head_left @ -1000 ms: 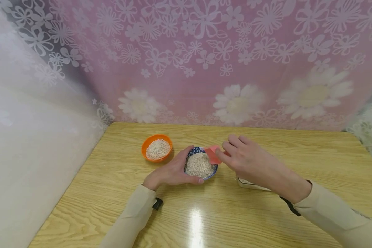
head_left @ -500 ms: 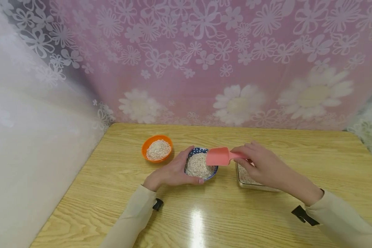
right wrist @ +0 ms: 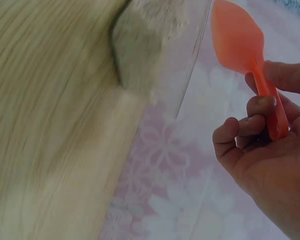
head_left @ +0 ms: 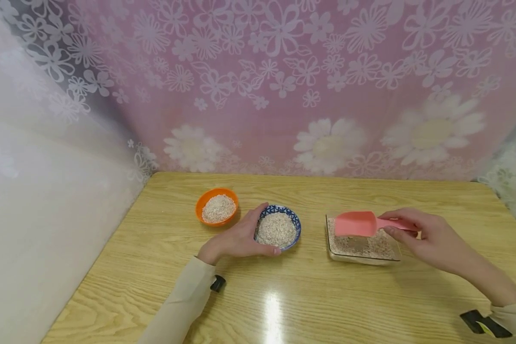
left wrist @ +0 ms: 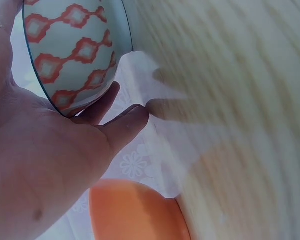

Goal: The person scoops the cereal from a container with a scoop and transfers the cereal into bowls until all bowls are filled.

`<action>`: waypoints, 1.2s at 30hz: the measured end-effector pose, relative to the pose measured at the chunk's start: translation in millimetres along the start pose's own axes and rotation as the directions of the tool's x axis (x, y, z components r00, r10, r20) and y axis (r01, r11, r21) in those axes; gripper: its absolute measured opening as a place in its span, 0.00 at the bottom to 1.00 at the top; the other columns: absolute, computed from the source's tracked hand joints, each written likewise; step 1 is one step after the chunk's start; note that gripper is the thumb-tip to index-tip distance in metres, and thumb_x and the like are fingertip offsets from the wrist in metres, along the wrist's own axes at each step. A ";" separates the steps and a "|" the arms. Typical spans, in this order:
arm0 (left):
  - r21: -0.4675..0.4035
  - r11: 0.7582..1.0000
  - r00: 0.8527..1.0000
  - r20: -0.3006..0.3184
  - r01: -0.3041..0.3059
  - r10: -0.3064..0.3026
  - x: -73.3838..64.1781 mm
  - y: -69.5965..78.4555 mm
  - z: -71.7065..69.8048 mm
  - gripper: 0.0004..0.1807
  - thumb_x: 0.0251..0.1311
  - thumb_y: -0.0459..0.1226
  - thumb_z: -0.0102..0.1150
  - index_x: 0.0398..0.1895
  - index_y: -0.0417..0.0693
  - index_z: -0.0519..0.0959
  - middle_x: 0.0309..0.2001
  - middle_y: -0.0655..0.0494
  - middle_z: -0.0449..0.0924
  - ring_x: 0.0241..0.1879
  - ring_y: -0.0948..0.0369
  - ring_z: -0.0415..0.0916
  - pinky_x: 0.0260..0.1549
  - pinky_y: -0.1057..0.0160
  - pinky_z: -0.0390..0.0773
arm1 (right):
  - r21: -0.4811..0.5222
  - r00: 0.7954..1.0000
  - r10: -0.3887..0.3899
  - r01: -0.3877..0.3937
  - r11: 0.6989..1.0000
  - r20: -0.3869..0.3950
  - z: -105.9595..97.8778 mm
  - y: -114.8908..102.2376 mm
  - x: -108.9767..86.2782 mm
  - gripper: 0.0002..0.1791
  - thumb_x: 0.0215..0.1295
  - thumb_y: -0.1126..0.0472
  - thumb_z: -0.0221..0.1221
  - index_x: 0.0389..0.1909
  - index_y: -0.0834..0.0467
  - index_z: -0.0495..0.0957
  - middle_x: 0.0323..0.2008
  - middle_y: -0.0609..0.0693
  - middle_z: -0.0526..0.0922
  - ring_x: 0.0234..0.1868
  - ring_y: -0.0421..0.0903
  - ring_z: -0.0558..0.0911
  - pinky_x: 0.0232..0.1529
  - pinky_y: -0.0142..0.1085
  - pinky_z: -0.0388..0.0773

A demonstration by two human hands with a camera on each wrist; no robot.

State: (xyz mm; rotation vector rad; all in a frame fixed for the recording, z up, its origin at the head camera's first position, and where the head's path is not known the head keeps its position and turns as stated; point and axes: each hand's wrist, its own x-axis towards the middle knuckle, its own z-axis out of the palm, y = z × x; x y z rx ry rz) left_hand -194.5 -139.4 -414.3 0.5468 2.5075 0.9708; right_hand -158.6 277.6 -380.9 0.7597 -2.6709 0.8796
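My left hand (head_left: 236,237) grips a small bowl (head_left: 298,228), thumb at its near side and fingers at its far left. The bowl holds pale flakes that look like oats (head_left: 277,230); blue pattern lines its inside, and orange-red shapes mark its outside in the left wrist view. By its handle, my right hand (head_left: 430,239) holds a pink scoop (head_left: 356,223), fingers curled round it in the right wrist view. The scoop is above a clear rectangular container (head_left: 363,261) of similar flakes, not touching them as far as the right wrist view shows.
An orange bowl (head_left: 199,203) heaped with flakes stands to the left of the patterned bowl. All sit on a wooden table (head_left: 258,296), with a pink flowered curtain (head_left: 241,95) behind its far edge and pale cloth (head_left: 47,200) along the left.
My right hand has carried the scoop rightward, from over the patterned bowl to above the clear container, turning it level. The left hand and both bowls have stayed put.
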 end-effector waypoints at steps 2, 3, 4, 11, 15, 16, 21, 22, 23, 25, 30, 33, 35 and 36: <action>-0.003 1.000 1.000 0.000 0.000 0.000 -0.6 0.3 -0.6 0.68 0.51 0.64 0.72 0.85 0.58 0.37 0.84 0.52 0.41 0.82 0.51 0.47 0.76 0.41 0.58 | -0.041 0.999 0.039 -0.038 0.998 0.020 -7.1 8.4 -5.0 0.16 0.65 0.66 0.68 0.51 0.48 0.84 0.41 0.48 0.88 0.28 0.29 0.75 0.24 0.29 0.66; -0.004 1.000 1.000 -0.001 0.001 -0.001 -0.8 0.3 -0.8 0.68 0.51 0.64 0.72 0.85 0.58 0.38 0.84 0.52 0.41 0.82 0.52 0.47 0.76 0.41 0.58 | -0.061 0.998 0.057 -0.055 0.997 0.031 -10.5 11.8 -6.7 0.15 0.65 0.65 0.68 0.51 0.49 0.84 0.41 0.49 0.88 0.28 0.29 0.74 0.24 0.29 0.66; -0.004 1.000 1.000 -0.003 0.001 -0.001 -1.2 0.3 -1.0 0.67 0.51 0.63 0.72 0.85 0.58 0.38 0.84 0.52 0.42 0.82 0.51 0.46 0.76 0.40 0.57 | -0.079 0.996 0.072 -0.068 0.995 0.044 -13.4 14.9 -7.8 0.15 0.65 0.64 0.68 0.51 0.49 0.84 0.42 0.50 0.88 0.27 0.29 0.73 0.24 0.30 0.66; -0.002 1.000 1.000 -0.012 0.004 -0.004 -0.1 -3.0 -0.1 0.67 0.51 0.64 0.71 0.85 0.59 0.38 0.84 0.52 0.42 0.82 0.51 0.47 0.76 0.40 0.58 | -0.186 0.989 0.098 -0.076 0.980 0.114 -22.1 27.4 -7.0 0.13 0.64 0.61 0.69 0.49 0.51 0.84 0.42 0.50 0.88 0.31 0.27 0.76 0.27 0.30 0.71; -0.005 1.000 1.000 -0.013 -0.002 0.002 -0.2 -3.9 0.4 0.67 0.51 0.64 0.71 0.85 0.58 0.38 0.84 0.52 0.42 0.82 0.51 0.47 0.76 0.40 0.58 | -0.205 0.992 0.023 0.002 0.979 0.120 -15.2 32.2 -4.6 0.15 0.60 0.61 0.72 0.48 0.48 0.83 0.38 0.43 0.87 0.33 0.28 0.79 0.28 0.31 0.73; -0.004 1.000 1.000 -0.014 -0.003 0.003 -0.4 -3.9 0.4 0.67 0.51 0.64 0.71 0.85 0.58 0.38 0.84 0.52 0.42 0.81 0.51 0.47 0.76 0.40 0.58 | -0.199 0.993 -0.007 0.030 0.980 0.117 -12.4 33.3 -4.0 0.16 0.59 0.62 0.72 0.47 0.48 0.83 0.37 0.41 0.86 0.33 0.28 0.78 0.28 0.31 0.72; 0.004 1.000 1.000 -0.019 0.004 -0.004 -0.8 -3.8 0.9 0.68 0.50 0.65 0.72 0.84 0.60 0.37 0.84 0.52 0.42 0.81 0.51 0.48 0.76 0.40 0.59 | -0.187 0.987 -0.135 0.149 0.971 0.087 3.5 37.5 -3.1 0.20 0.52 0.67 0.75 0.46 0.50 0.83 0.34 0.38 0.85 0.32 0.26 0.70 0.27 0.29 0.66; 0.003 1.000 1.000 -0.019 0.007 -0.007 -0.7 -3.8 1.1 0.68 0.50 0.65 0.72 0.84 0.61 0.37 0.84 0.53 0.42 0.81 0.51 0.48 0.76 0.40 0.59 | -0.197 0.985 -0.157 0.169 0.966 0.076 6.6 38.0 -2.8 0.21 0.51 0.68 0.75 0.46 0.51 0.83 0.34 0.38 0.85 0.32 0.27 0.69 0.28 0.29 0.64; 0.004 1.000 1.000 -0.019 0.009 -0.009 -0.6 -3.9 1.4 0.68 0.50 0.65 0.71 0.84 0.61 0.37 0.84 0.53 0.42 0.81 0.52 0.48 0.76 0.41 0.59 | -0.210 0.983 -0.173 0.184 0.960 0.067 9.3 38.6 -2.5 0.22 0.50 0.68 0.76 0.46 0.51 0.83 0.35 0.38 0.85 0.33 0.28 0.69 0.28 0.29 0.64; 0.006 1.000 1.000 -0.019 0.006 -0.006 0.0 -3.5 1.7 0.68 0.50 0.65 0.71 0.84 0.62 0.37 0.84 0.53 0.42 0.81 0.52 0.49 0.75 0.40 0.59 | -0.240 0.978 -0.204 0.209 0.948 0.044 13.8 39.2 -2.6 0.24 0.48 0.68 0.76 0.47 0.51 0.83 0.35 0.39 0.85 0.34 0.32 0.69 0.29 0.30 0.64; -0.001 1.000 1.000 -0.020 -0.005 0.005 1.5 -3.3 1.7 0.68 0.50 0.65 0.71 0.84 0.61 0.37 0.83 0.52 0.43 0.80 0.51 0.51 0.75 0.40 0.60 | -0.284 0.968 -0.250 0.234 0.930 -0.022 21.8 39.3 -3.1 0.21 0.46 0.68 0.76 0.42 0.49 0.85 0.36 0.42 0.79 0.39 0.42 0.69 0.31 0.36 0.68; -0.003 1.000 1.000 -0.022 -0.004 0.004 1.9 -2.8 1.0 0.68 0.50 0.65 0.71 0.84 0.60 0.37 0.83 0.51 0.43 0.80 0.50 0.51 0.75 0.40 0.60 | -0.282 0.966 -0.255 0.231 0.931 -0.049 26.1 37.5 -2.8 0.18 0.47 0.66 0.77 0.39 0.48 0.86 0.36 0.44 0.77 0.40 0.44 0.67 0.33 0.38 0.66; 0.001 1.000 1.000 -0.022 -0.002 0.002 1.9 -2.8 0.7 0.67 0.51 0.65 0.71 0.84 0.60 0.37 0.83 0.50 0.43 0.80 0.50 0.51 0.75 0.39 0.60 | -0.275 0.965 -0.255 0.230 0.934 -0.060 29.1 35.6 -1.9 0.17 0.47 0.65 0.77 0.39 0.48 0.87 0.35 0.44 0.76 0.40 0.43 0.66 0.34 0.37 0.64; 0.003 1.000 1.000 -0.022 -0.002 0.002 1.7 -2.6 0.6 0.67 0.51 0.65 0.71 0.84 0.60 0.37 0.83 0.50 0.43 0.80 0.50 0.50 0.75 0.39 0.60 | -0.275 0.965 -0.254 0.228 0.934 -0.063 30.4 34.9 -1.7 0.17 0.48 0.65 0.77 0.39 0.48 0.87 0.35 0.44 0.75 0.40 0.43 0.65 0.34 0.37 0.63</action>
